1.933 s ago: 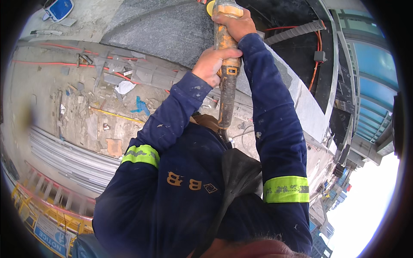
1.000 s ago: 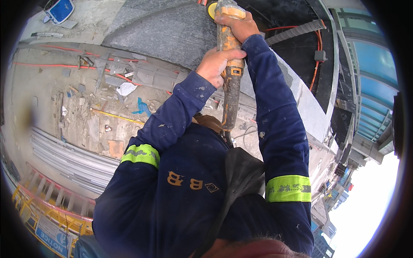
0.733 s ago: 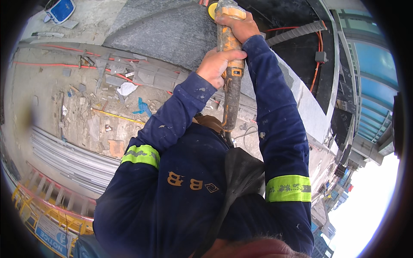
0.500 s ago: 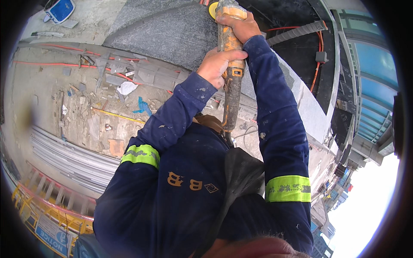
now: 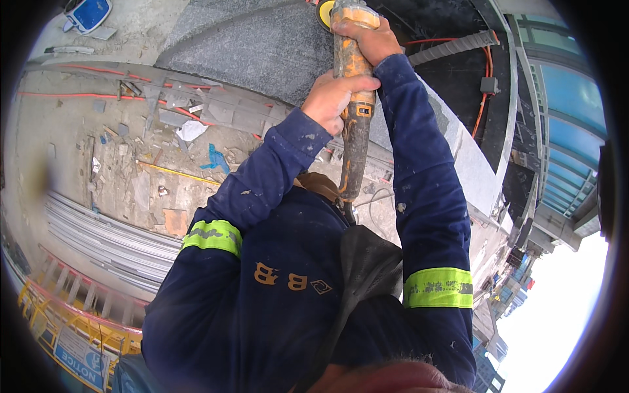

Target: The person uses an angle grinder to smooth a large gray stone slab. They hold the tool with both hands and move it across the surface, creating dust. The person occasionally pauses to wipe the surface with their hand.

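While two hands, left hand (image 5: 337, 98), right hand (image 5: 368, 40), fingers clenched, grip one yellow power tool (image 5: 354, 124), one grey slab (image 5: 255, 52).

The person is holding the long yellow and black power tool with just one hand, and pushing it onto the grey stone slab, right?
Not quite. The head view shows both hands on the power tool: the left hand grips its middle and the right hand holds it near the head. The rest is right: it is a long yellow and black tool, pressed toward the grey stone slab.
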Action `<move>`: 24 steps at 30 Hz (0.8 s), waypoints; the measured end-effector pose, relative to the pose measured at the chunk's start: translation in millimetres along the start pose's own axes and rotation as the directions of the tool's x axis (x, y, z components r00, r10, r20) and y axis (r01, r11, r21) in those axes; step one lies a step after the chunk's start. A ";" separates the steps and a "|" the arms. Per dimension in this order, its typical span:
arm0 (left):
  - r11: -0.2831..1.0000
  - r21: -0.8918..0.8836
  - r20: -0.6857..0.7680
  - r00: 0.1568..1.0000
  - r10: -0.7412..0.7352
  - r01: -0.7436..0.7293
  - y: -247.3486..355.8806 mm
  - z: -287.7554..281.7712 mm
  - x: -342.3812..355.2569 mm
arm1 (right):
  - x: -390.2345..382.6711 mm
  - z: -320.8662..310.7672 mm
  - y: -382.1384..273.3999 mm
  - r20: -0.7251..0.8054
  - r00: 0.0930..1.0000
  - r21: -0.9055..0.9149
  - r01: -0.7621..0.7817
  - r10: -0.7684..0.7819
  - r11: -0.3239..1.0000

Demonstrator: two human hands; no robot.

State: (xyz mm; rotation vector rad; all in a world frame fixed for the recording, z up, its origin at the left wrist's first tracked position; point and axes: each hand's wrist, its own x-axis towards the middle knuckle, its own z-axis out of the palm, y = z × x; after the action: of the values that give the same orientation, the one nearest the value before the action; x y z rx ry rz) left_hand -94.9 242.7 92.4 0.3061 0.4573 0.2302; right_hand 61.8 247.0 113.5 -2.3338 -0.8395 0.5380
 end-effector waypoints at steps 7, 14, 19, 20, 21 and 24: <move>0.999 0.041 -0.007 1.000 0.001 0.000 3.3 -0.1 -0.4 | 3.9 3.3 1.0 0.014 1.000 0.117 -0.018 0.016 0.993; 0.999 0.051 -0.022 1.000 0.021 -0.020 2.8 1.4 -2.7 | 3.8 2.8 2.8 0.012 1.000 0.050 -0.006 0.005 0.999; 0.998 0.060 -0.030 1.000 -0.006 0.008 5.8 0.9 0.0 | 8.0 3.0 3.7 0.012 1.000 0.045 -0.022 0.021 0.999; 0.998 0.057 -0.029 1.000 -0.002 0.004 6.1 0.7 0.3 | 8.8 3.3 4.5 0.012 1.000 0.050 -0.018 0.018 0.999; 0.998 0.055 -0.031 1.000 -0.002 0.004 5.9 0.9 0.5 | 9.4 3.4 5.6 0.013 1.000 0.055 -0.015 0.014 0.998; 0.998 0.062 -0.036 0.999 -0.001 0.003 6.1 1.1 0.5 | 10.6 5.3 8.3 0.025 1.000 0.130 0.005 -0.009 0.991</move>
State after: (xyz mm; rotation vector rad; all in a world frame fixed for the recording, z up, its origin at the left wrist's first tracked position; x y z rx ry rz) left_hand -94.8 248.2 95.2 0.3625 0.5004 0.2202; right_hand 70.1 251.1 102.4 -2.2088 -0.7995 0.6021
